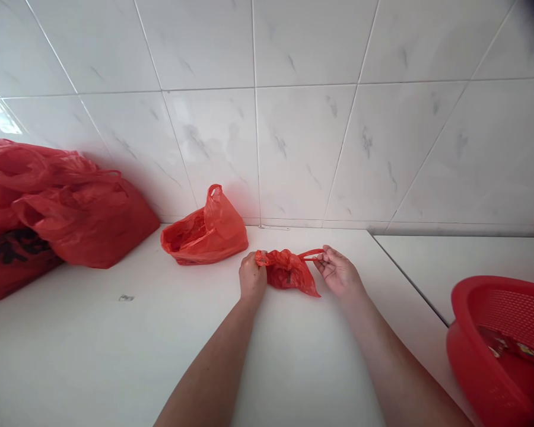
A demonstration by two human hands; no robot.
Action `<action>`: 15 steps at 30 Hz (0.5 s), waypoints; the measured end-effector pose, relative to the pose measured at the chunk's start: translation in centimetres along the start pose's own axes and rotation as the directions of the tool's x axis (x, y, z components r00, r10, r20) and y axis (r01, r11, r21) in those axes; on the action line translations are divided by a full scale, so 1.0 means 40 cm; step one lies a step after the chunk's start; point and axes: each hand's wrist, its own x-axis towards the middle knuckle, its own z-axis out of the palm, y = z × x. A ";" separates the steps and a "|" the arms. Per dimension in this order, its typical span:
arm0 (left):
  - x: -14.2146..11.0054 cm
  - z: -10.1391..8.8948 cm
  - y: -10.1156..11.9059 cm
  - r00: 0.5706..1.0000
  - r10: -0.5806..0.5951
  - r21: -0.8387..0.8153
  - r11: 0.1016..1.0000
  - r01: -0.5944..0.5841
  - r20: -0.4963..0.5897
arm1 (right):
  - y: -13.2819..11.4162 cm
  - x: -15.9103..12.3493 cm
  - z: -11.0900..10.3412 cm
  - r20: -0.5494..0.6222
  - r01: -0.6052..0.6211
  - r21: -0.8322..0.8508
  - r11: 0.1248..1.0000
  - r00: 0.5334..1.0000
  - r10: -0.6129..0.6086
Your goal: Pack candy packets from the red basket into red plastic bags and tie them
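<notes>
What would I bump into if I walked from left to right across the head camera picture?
Piled red bags → open red bag by the wall → left hand → small red bag held in both hands → right hand → red basket.

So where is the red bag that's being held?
In the head view, the held red bag is a little below and right of centre, between the left hand and the right hand; an open bag sits behind it, leftward.
</notes>
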 end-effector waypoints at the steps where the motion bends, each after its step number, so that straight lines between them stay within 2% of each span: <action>1: 0.002 0.001 -0.002 1.000 -0.001 0.008 1.000 0.001 -0.014 | 0.000 0.001 -0.002 -0.023 0.012 -0.024 1.000 1.000 -0.013; 7: 0.002 0.001 0.009 0.996 0.047 0.014 0.999 -0.046 -0.069 | 0.019 -0.005 0.000 -0.084 0.083 -0.224 0.971 0.991 -0.104; 9: -0.001 0.001 0.017 0.994 0.068 0.034 0.997 -0.065 -0.081 | 0.028 -0.006 0.003 -0.062 0.040 -0.280 0.959 0.996 -0.059; 12: -0.008 0.006 0.027 0.992 0.098 0.080 0.993 -0.092 -0.079 | 0.039 -0.007 0.009 0.049 -0.050 -0.329 0.943 0.996 0.069; 15: -0.014 0.012 0.028 0.989 0.150 0.033 0.988 -0.150 0.005 | 0.040 -0.008 0.019 0.127 -0.053 -0.351 0.935 0.987 0.103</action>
